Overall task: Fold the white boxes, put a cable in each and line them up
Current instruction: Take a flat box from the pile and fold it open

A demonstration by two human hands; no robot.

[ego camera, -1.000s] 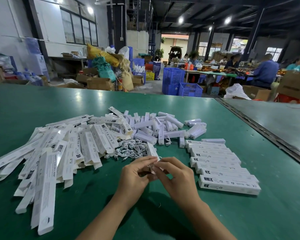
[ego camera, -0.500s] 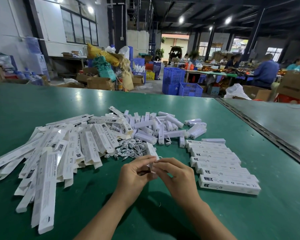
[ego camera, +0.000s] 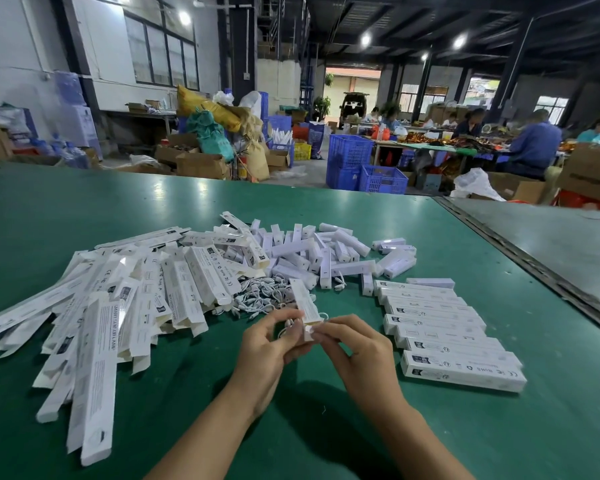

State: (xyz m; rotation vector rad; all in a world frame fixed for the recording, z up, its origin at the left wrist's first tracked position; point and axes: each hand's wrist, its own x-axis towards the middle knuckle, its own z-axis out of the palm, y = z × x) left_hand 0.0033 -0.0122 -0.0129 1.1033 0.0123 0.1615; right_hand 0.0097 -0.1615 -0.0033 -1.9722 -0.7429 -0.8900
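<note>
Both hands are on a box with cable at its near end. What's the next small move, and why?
Probably feed the rest of the cable into the box at its near end. The left hand and right hand pinch that end, and cable loops show outside it, so it seems not fully in. Closing and joining the row should wait.

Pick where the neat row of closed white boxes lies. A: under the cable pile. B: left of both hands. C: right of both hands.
C: the row of closed boxes sits on the green table to the right of the right hand, with the unfolded flat boxes piled on the left.
</note>
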